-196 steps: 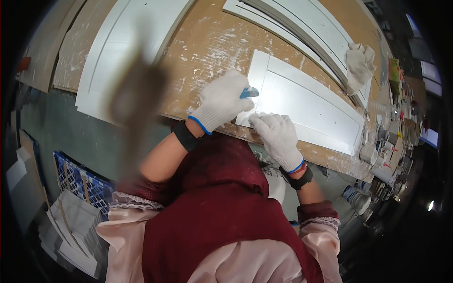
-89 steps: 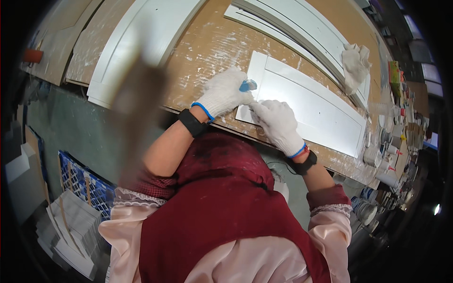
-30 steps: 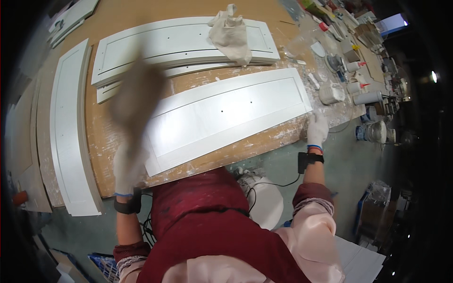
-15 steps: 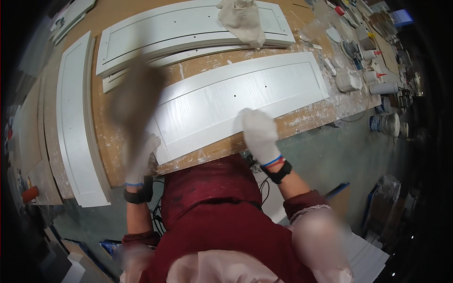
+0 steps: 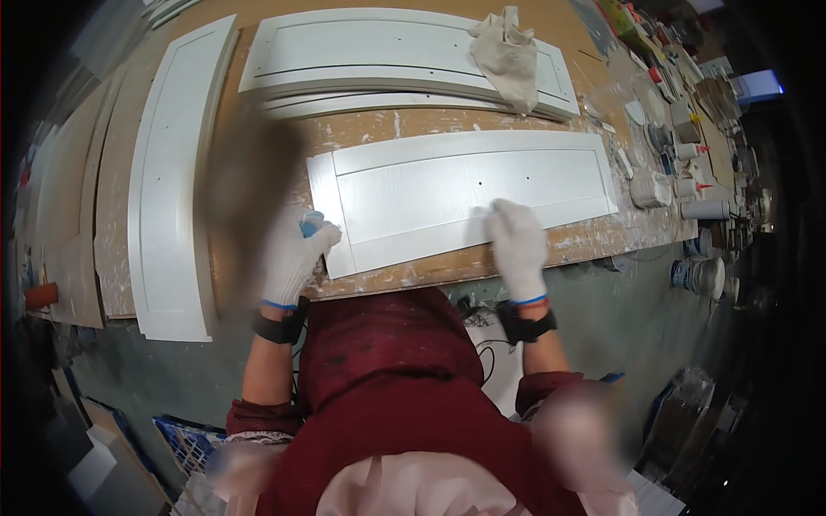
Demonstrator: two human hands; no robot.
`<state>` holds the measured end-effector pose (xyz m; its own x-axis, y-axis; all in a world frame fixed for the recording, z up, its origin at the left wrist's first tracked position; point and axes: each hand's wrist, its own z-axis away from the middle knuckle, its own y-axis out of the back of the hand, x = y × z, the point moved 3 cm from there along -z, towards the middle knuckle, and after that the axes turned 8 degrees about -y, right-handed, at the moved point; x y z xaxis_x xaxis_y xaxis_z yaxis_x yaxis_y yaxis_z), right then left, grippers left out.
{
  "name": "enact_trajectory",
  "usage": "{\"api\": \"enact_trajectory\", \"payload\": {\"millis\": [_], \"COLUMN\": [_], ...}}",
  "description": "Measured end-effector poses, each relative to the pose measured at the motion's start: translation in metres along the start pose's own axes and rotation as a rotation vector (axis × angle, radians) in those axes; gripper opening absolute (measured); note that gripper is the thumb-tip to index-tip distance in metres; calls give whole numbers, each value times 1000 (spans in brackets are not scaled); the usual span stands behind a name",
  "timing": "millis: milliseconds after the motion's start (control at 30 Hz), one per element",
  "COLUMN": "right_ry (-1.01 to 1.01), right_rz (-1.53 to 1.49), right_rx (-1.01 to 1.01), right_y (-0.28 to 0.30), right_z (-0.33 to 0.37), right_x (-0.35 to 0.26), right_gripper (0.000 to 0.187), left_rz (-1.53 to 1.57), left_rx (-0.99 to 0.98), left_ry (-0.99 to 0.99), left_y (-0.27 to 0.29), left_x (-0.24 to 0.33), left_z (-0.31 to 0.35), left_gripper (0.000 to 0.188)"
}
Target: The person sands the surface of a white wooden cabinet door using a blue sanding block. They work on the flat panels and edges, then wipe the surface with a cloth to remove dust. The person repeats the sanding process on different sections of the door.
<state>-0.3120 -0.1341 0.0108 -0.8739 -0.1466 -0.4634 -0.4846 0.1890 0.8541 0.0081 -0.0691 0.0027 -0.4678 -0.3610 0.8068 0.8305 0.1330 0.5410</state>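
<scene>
A white cabinet door panel (image 5: pixel 430 199) with a recessed middle and two small dark holes lies flat on the workbench in front of me. My left hand (image 5: pixel 291 258), in a white knit glove, is closed around a small blue thing (image 5: pixel 311 225) beside the panel's left end. A brown blur covers part of that hand, and the blue thing's kind cannot be made out. Over the panel's near edge, to the right, my gloved right hand (image 5: pixel 520 248) has its fingers bent and pressed together. Whether anything is between them is hidden.
More white panels (image 5: pixel 344 47) are stacked at the back, with a beige cloth (image 5: pixel 506 60) draped over them. Another white panel (image 5: pixel 176 189) lies lengthwise at left. Bottles, tubs and tools crowd the bench's right end. White buckets (image 5: pixel 705 277) stand beyond its right edge.
The view has shifted, so the bench and panels appear farther right and less tilted. The blue thing now shows in my left hand. My right hand remains at the panel's near edge.
</scene>
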Motion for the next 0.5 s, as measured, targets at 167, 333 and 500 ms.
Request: {"api": "enact_trajectory", "payload": {"millis": [167, 333, 500], "right_ry": [-34, 608, 393], "right_rz": [478, 171, -189], "right_rx": [-135, -616, -760], "right_y": [-8, -50, -22], "right_z": [4, 83, 69], "right_x": [23, -98, -87], "right_gripper": [21, 7, 16], "left_rz": [-16, 23, 39], "left_rx": [-31, 13, 36], "left_ry": [20, -43, -51], "left_y": [-1, 0, 0], "left_x": [0, -2, -8], "left_z": [-1, 2, 3], "left_gripper": [39, 41, 38]}}
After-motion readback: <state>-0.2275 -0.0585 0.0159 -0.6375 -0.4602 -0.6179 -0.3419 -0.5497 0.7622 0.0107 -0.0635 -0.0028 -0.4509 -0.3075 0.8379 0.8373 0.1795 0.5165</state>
